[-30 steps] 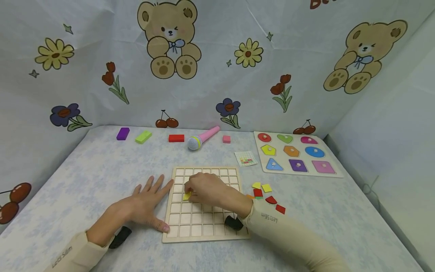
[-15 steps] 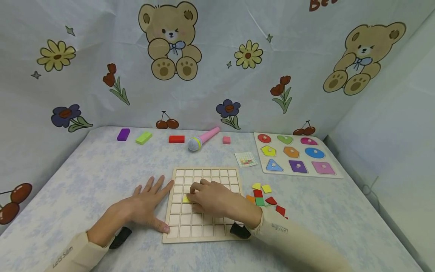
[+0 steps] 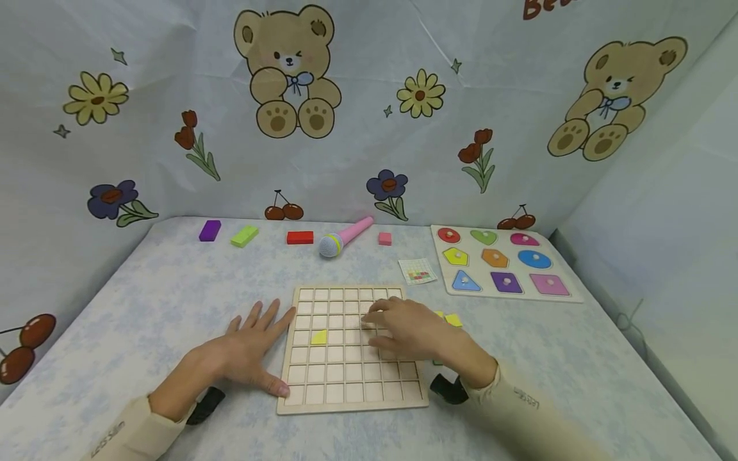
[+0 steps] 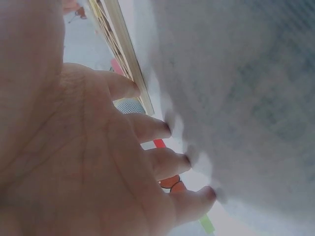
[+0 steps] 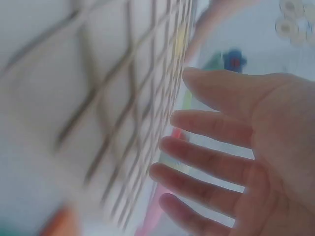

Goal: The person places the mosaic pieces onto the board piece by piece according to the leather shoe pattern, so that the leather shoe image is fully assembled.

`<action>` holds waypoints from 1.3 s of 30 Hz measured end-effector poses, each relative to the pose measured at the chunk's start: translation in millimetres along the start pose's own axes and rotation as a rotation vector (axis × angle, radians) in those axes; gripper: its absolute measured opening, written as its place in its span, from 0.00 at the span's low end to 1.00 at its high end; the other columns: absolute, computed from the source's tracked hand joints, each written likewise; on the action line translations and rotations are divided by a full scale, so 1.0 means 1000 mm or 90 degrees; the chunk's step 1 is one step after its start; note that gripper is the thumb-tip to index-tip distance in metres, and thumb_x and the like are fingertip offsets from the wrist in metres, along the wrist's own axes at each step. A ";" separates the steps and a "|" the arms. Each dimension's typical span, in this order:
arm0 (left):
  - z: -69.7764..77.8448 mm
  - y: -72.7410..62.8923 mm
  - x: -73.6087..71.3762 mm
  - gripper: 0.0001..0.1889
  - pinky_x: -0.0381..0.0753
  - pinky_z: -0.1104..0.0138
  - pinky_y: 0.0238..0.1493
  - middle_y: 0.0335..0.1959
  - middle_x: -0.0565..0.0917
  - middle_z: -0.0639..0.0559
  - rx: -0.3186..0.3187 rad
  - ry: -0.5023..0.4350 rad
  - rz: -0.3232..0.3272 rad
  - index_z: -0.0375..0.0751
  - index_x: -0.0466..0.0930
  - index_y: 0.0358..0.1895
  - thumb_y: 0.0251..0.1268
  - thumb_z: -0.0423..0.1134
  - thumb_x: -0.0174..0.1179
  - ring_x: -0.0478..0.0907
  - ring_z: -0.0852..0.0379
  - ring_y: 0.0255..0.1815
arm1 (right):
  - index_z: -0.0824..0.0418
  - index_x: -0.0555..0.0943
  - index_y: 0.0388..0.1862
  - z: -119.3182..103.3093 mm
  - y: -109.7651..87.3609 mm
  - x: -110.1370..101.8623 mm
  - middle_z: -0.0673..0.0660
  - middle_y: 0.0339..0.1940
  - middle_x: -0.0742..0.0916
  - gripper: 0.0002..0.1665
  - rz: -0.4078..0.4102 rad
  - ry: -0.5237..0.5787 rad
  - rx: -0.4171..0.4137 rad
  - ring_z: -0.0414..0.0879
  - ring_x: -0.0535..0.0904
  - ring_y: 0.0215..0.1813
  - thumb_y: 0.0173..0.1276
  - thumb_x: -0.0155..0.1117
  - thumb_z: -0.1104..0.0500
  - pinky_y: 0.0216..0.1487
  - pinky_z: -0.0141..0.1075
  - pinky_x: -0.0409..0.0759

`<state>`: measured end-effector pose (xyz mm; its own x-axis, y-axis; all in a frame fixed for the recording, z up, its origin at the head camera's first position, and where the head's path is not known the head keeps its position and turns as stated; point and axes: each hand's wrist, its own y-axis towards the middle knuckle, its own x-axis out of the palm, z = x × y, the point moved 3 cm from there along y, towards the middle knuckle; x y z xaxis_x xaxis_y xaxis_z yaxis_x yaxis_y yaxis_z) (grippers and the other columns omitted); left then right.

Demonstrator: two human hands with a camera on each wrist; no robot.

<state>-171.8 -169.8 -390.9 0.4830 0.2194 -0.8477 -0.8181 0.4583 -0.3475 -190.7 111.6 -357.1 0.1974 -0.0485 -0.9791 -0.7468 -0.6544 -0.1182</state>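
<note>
Plainly, the right grip point(image 3: 412, 328) hovers, fingers spread, over the board point(image 3: 353, 354); the yellow tile point(image 3: 318, 337) sits between it and the left grip point(image 3: 245, 351), spread against the board's edge.

Both sleeves point(image 3: 129, 428) were cream, dark lettering point(image 3: 526, 398) was printed near the ends, black wrist gear point(image 3: 205, 406) stuck out below
</note>
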 end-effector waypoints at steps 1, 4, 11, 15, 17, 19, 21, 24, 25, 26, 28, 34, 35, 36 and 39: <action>0.000 -0.001 0.000 0.73 0.36 0.25 0.69 0.82 0.36 0.32 0.001 -0.001 0.001 0.44 0.39 0.83 0.36 0.73 0.73 0.30 0.26 0.80 | 0.53 0.82 0.63 0.008 -0.005 -0.001 0.53 0.64 0.82 0.24 0.004 0.020 0.019 0.51 0.77 0.65 0.72 0.65 0.48 0.64 0.49 0.77; 0.000 -0.002 0.000 0.73 0.36 0.26 0.69 0.82 0.36 0.32 0.002 -0.001 0.001 0.44 0.39 0.82 0.37 0.73 0.73 0.30 0.27 0.80 | 0.54 0.81 0.64 0.033 -0.017 -0.004 0.54 0.64 0.82 0.25 0.008 0.055 0.077 0.52 0.78 0.64 0.70 0.67 0.48 0.64 0.51 0.77; 0.000 -0.001 -0.002 0.73 0.36 0.26 0.69 0.82 0.36 0.33 0.001 0.007 0.005 0.44 0.38 0.83 0.37 0.74 0.71 0.30 0.27 0.80 | 0.55 0.83 0.62 0.079 -0.033 -0.013 0.56 0.61 0.84 0.25 -0.023 0.103 0.172 0.54 0.78 0.64 0.67 0.71 0.52 0.64 0.53 0.77; 0.001 0.000 -0.003 0.73 0.36 0.25 0.69 0.82 0.36 0.32 0.003 0.001 0.007 0.44 0.39 0.83 0.37 0.73 0.72 0.30 0.26 0.80 | 0.57 0.86 0.55 0.098 -0.035 -0.013 0.55 0.54 0.86 0.18 -0.044 0.139 0.191 0.52 0.80 0.56 0.66 0.70 0.60 0.58 0.49 0.82; 0.001 0.000 -0.003 0.73 0.36 0.25 0.69 0.82 0.36 0.32 0.005 -0.001 0.006 0.44 0.39 0.83 0.36 0.73 0.72 0.30 0.26 0.80 | 0.57 0.87 0.51 0.105 -0.036 -0.011 0.53 0.50 0.87 0.15 -0.050 0.150 0.193 0.51 0.81 0.53 0.65 0.70 0.63 0.54 0.47 0.83; 0.002 -0.001 -0.002 0.73 0.36 0.25 0.69 0.82 0.36 0.32 0.005 -0.001 0.005 0.44 0.39 0.83 0.36 0.73 0.72 0.30 0.26 0.80 | 0.57 0.87 0.49 0.109 -0.036 -0.008 0.52 0.47 0.88 0.14 -0.049 0.156 0.192 0.51 0.82 0.51 0.64 0.69 0.65 0.52 0.45 0.84; 0.002 -0.001 -0.002 0.73 0.36 0.25 0.68 0.82 0.36 0.32 0.004 -0.002 0.006 0.44 0.39 0.83 0.36 0.73 0.72 0.30 0.26 0.80 | 0.57 0.87 0.47 0.112 -0.035 -0.007 0.51 0.45 0.88 0.13 -0.045 0.158 0.186 0.50 0.82 0.50 0.64 0.69 0.65 0.52 0.45 0.84; 0.001 -0.001 -0.002 0.73 0.35 0.25 0.68 0.82 0.36 0.33 0.002 -0.007 0.003 0.45 0.39 0.83 0.36 0.73 0.72 0.30 0.26 0.80 | 0.56 0.87 0.44 0.112 -0.034 -0.006 0.49 0.43 0.88 0.10 -0.035 0.154 0.172 0.49 0.82 0.48 0.64 0.69 0.65 0.51 0.45 0.84; 0.001 -0.001 -0.002 0.73 0.35 0.25 0.68 0.82 0.36 0.33 0.002 -0.008 0.003 0.45 0.39 0.83 0.36 0.73 0.72 0.29 0.26 0.80 | 0.56 0.87 0.42 0.112 -0.034 -0.006 0.49 0.41 0.87 0.08 -0.032 0.152 0.169 0.48 0.82 0.47 0.65 0.70 0.65 0.51 0.44 0.84; 0.001 -0.001 -0.002 0.73 0.35 0.25 0.68 0.82 0.36 0.32 0.002 -0.008 0.002 0.44 0.39 0.83 0.37 0.73 0.72 0.29 0.26 0.80 | 0.56 0.87 0.40 0.112 -0.033 -0.006 0.49 0.40 0.87 0.07 -0.030 0.151 0.167 0.48 0.82 0.45 0.65 0.70 0.64 0.50 0.44 0.84; 0.002 -0.002 -0.002 0.73 0.36 0.25 0.68 0.82 0.36 0.32 0.003 -0.008 0.001 0.44 0.39 0.83 0.37 0.73 0.72 0.29 0.26 0.80 | 0.55 0.87 0.38 0.112 -0.033 -0.006 0.48 0.37 0.87 0.05 -0.028 0.152 0.164 0.46 0.81 0.43 0.65 0.71 0.64 0.49 0.43 0.84; 0.001 -0.002 -0.002 0.73 0.36 0.25 0.68 0.82 0.36 0.32 0.003 -0.005 0.004 0.44 0.39 0.82 0.36 0.73 0.72 0.30 0.26 0.80 | 0.57 0.86 0.38 0.113 -0.033 -0.006 0.48 0.35 0.87 0.05 -0.025 0.163 0.146 0.43 0.80 0.39 0.64 0.71 0.65 0.45 0.38 0.83; 0.001 -0.002 -0.002 0.73 0.36 0.25 0.68 0.82 0.36 0.32 0.003 -0.006 0.004 0.44 0.39 0.82 0.36 0.73 0.72 0.30 0.26 0.80 | 0.57 0.85 0.38 0.114 -0.033 -0.006 0.49 0.36 0.87 0.05 -0.026 0.166 0.144 0.43 0.79 0.39 0.64 0.71 0.65 0.44 0.38 0.83; 0.001 -0.002 -0.002 0.73 0.36 0.25 0.68 0.82 0.36 0.32 0.003 -0.007 0.004 0.44 0.39 0.82 0.36 0.73 0.72 0.30 0.26 0.80 | 0.57 0.85 0.38 0.114 -0.034 -0.006 0.49 0.36 0.86 0.05 -0.026 0.167 0.142 0.43 0.79 0.39 0.64 0.71 0.65 0.44 0.37 0.83; 0.002 -0.002 -0.002 0.73 0.35 0.26 0.69 0.82 0.35 0.32 0.006 -0.008 0.004 0.44 0.39 0.82 0.37 0.73 0.72 0.29 0.26 0.80 | 0.57 0.85 0.38 0.115 -0.033 -0.006 0.49 0.36 0.86 0.06 -0.037 0.175 0.147 0.43 0.79 0.39 0.64 0.71 0.66 0.44 0.37 0.83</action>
<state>-170.3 -170.1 -387.6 0.4816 0.2329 -0.8449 -0.8182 0.4648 -0.3383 -240.6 220.3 -366.5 0.3835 -0.2384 -0.8922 -0.8473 -0.4752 -0.2372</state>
